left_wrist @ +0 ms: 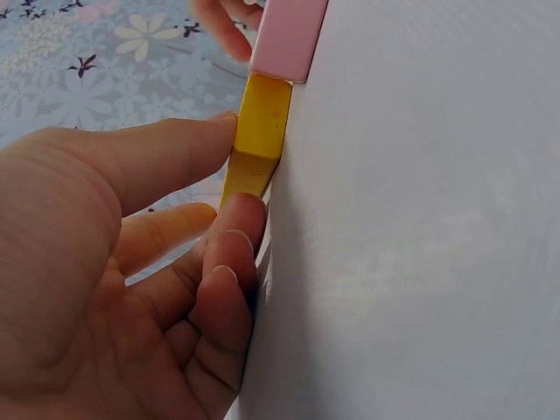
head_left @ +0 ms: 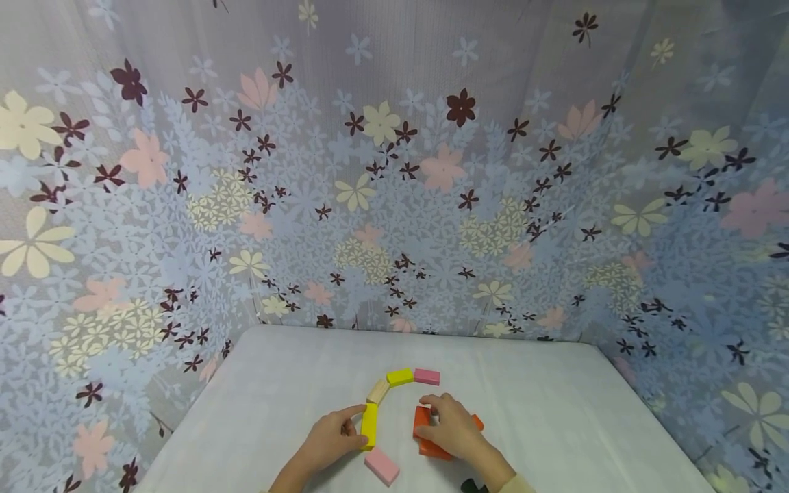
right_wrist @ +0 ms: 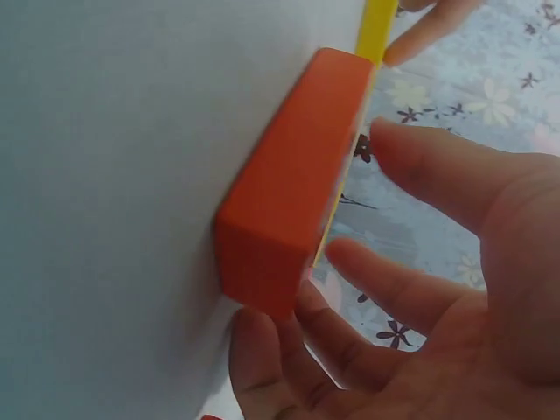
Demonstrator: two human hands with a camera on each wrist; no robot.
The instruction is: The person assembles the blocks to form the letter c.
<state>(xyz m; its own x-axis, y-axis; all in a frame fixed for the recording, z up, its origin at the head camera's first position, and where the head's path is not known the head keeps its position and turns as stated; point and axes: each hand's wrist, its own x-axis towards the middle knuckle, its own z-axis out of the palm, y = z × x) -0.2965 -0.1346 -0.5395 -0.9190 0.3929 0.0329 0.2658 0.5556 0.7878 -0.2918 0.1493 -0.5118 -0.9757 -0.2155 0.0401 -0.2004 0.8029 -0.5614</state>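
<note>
My left hand [head_left: 333,438] pinches a yellow block [head_left: 368,426] between thumb and fingers; it lies lengthwise on the white table. In the left wrist view, a pink block [left_wrist: 289,39] appears right beyond the yellow block [left_wrist: 264,115]. My right hand [head_left: 455,430] hovers low around several orange-red blocks, thumb and index finger spread apart near one orange block [head_left: 422,416]. Another orange block [head_left: 435,449] lies in front of it. In the right wrist view, the thumb stands apart from the near orange block [right_wrist: 293,157], while lower fingertips [right_wrist: 254,337] lie right at its end.
A curved row runs away from the left hand's block: a plain wooden block [head_left: 379,391], a yellow block [head_left: 400,377] and a pink block [head_left: 427,376]. A light pink block [head_left: 382,467] lies nearer. Flowered cloth [head_left: 394,205] walls the white table [head_left: 296,370].
</note>
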